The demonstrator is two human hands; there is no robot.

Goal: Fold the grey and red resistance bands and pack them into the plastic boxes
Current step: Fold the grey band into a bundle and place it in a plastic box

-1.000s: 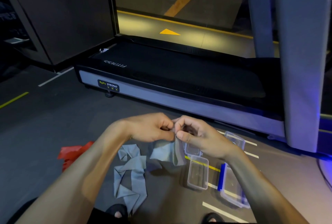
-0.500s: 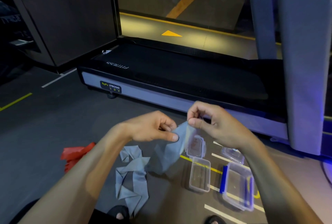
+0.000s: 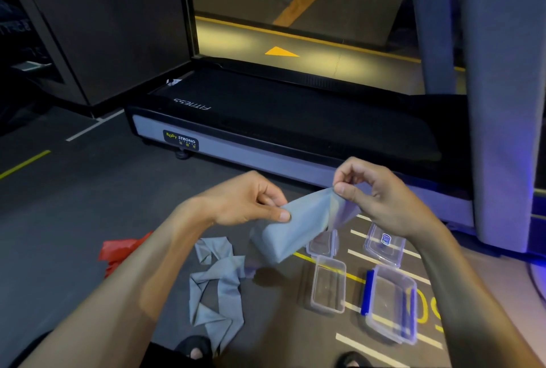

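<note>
Pinching a flat grey elastic resistance band [image 3: 298, 227] between both hands — left hand [image 3: 251, 200] nipping one edge between thumb and forefinger, right hand [image 3: 373, 194] nipping the raised far corner the same way. Holding it up off the dark grey gym floor [image 3: 88, 205], probably keeping the layers taut and aligned for a fold. Trailing down from the held part to a loose, twisted grey length [image 3: 217, 285] lying on the floor near the feet. Waiting to the left, partly hidden behind the left forearm — a crumpled red resistance band [image 3: 118, 251], apparently not yet folded.

Sitting just right of the held band, four clear plastic pieces: a small open rectangular box [image 3: 328, 289], holding nothing visible; a larger clear box with blue clips [image 3: 391, 304], also looking empty; and behind them two smaller clear pieces — one [image 3: 322, 245] partly hidden under the band, one carrying a blue sticker [image 3: 384, 245] — box or lid, impossible to tell. Keeping the containers within easy reach of the right hand, judging by their placement.
</note>
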